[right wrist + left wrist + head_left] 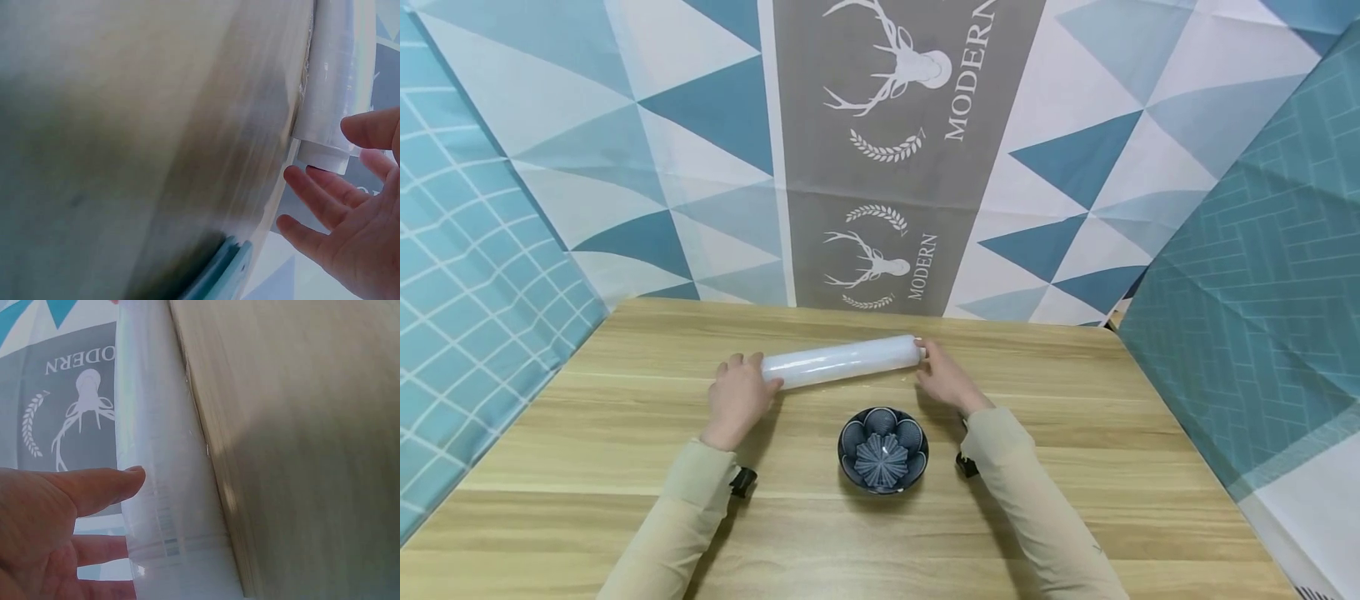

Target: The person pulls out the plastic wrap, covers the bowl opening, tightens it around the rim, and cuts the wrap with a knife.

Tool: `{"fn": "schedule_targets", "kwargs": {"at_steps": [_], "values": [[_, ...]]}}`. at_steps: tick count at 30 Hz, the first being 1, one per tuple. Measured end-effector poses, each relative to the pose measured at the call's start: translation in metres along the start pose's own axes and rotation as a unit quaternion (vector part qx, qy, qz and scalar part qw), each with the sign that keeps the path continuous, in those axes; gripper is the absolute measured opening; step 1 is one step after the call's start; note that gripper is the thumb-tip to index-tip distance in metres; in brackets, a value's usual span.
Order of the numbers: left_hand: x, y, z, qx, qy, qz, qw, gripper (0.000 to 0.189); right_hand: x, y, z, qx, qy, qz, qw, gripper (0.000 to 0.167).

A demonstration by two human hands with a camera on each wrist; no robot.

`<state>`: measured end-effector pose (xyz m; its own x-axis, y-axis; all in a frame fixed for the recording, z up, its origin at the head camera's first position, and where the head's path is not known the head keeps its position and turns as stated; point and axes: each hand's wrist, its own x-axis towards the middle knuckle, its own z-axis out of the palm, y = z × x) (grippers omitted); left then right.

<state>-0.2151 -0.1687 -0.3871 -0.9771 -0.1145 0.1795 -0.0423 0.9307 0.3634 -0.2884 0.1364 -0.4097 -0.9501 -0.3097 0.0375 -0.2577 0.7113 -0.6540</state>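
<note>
A long roll of clear plastic wrap (pixel 842 362) lies slightly slanted across the back of the wooden table. Around its left end is my left hand (pixel 742 395); in the left wrist view the thumb (pixel 112 487) rests against the film and other fingers pass behind the roll. At the opposite end is my right hand (pixel 949 379). The right wrist view shows its fingers loosely spread beside the white core (pixel 322 156), with the thumb alongside the film. Between my forearms stands a dark blue petal-patterned bowl (pixel 883 451), nearer to me than the roll.
The wooden table (pixel 880 550) meets a patterned cloth backdrop (pixel 910 167) just behind the roll. Teal panels (pixel 1262 250) flank both sides. A black wrist strap piece (pixel 743 482) shows by the left cuff, and another (pixel 967 465) by the right.
</note>
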Motion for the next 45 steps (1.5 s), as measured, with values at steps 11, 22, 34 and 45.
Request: {"fn": "schedule_targets", "kwargs": {"at_steps": [11,22,34,45], "values": [[0.005,0.004,0.001,-0.006,0.007,0.01,0.9999,0.058,-0.004,0.0,-0.006,-0.033,0.02,-0.003,0.9993,0.055],[0.01,0.008,0.003,0.004,-0.001,0.042,0.9991,0.058,-0.012,0.006,-0.013,-0.076,0.042,-0.016,0.9961,0.044],[0.014,0.015,0.006,0.008,-0.021,0.06,0.998,0.054,-0.022,0.005,-0.025,-0.099,0.026,0.017,0.9946,0.029],[0.024,0.018,0.007,0.021,-0.051,0.092,0.9942,0.057,-0.027,0.013,-0.035,-0.095,0.014,0.041,0.9945,0.029]]}}
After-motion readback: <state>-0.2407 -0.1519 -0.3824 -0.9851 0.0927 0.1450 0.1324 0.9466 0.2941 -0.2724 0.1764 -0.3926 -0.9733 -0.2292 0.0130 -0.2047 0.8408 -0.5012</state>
